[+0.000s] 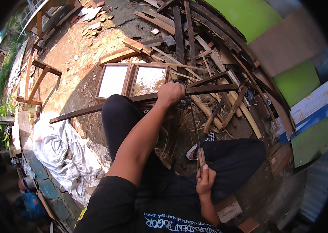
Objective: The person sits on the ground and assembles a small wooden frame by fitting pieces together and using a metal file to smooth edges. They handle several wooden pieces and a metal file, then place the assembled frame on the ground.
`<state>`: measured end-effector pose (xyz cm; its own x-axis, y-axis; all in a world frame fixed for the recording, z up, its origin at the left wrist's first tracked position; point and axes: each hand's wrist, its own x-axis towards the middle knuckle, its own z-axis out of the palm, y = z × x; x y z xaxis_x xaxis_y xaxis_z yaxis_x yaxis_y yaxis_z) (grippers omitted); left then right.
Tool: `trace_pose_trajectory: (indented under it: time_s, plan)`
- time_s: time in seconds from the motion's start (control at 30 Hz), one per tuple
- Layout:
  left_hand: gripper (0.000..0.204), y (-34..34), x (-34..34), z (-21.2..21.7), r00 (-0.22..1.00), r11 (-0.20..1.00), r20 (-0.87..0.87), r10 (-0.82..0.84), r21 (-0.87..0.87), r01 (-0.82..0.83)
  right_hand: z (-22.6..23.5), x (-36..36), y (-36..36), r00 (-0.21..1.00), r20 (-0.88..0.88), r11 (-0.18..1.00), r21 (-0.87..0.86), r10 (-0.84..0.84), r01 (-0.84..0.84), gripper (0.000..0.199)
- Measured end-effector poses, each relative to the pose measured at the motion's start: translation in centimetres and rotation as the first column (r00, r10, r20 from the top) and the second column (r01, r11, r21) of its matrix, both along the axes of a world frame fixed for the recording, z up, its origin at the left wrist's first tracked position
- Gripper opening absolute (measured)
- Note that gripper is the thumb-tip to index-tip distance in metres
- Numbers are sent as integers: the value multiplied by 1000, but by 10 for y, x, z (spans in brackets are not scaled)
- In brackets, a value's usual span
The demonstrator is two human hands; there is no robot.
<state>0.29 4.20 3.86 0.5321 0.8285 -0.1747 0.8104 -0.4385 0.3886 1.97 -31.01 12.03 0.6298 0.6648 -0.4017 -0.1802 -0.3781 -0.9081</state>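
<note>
My left hand (170, 93) is closed around a long dark wooden strip (94, 110) that lies across my raised left knee and runs left and right. My right hand (206, 179) grips the wooden handle of a thin hand saw (193, 120). The saw's narrow blade runs up from my right hand to the strip, meeting it right beside my left hand. I sit with dark trousers, my right knee (241, 155) low at the right.
A wooden frame with two bright panes (131, 80) lies on the dirt beyond my knee. A heap of scrap wood slats (210, 66) fills the upper right. A crumpled white sheet (61, 151) lies at left. Green and blue panels (300, 85) stand at right.
</note>
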Motion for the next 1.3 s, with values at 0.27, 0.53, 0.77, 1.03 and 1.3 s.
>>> trace_pose_trajectory:
  time_s: [0.27,0.53,0.77,1.03,1.3]
  plan:
    - [48,-2,3,-6,1000,1000,-23,-22,-13,21,-54,38,110,984,173,995,76,54,-68,55]
    - [49,1,-2,-4,999,998,-47,-21,-53,18,-26,-1,-8,1000,-4,999,52,0,0,55]
    - [50,3,0,-2,999,998,-35,-40,-50,38,-65,56,136,984,150,992,64,99,-110,59]
    - [48,1,2,-6,1000,998,-31,4,-63,-6,-77,62,127,994,8,980,162,113,-113,60]
    - [47,-5,-4,-1,996,996,-60,65,-52,-68,-55,31,111,990,-6,986,92,140,-139,54]
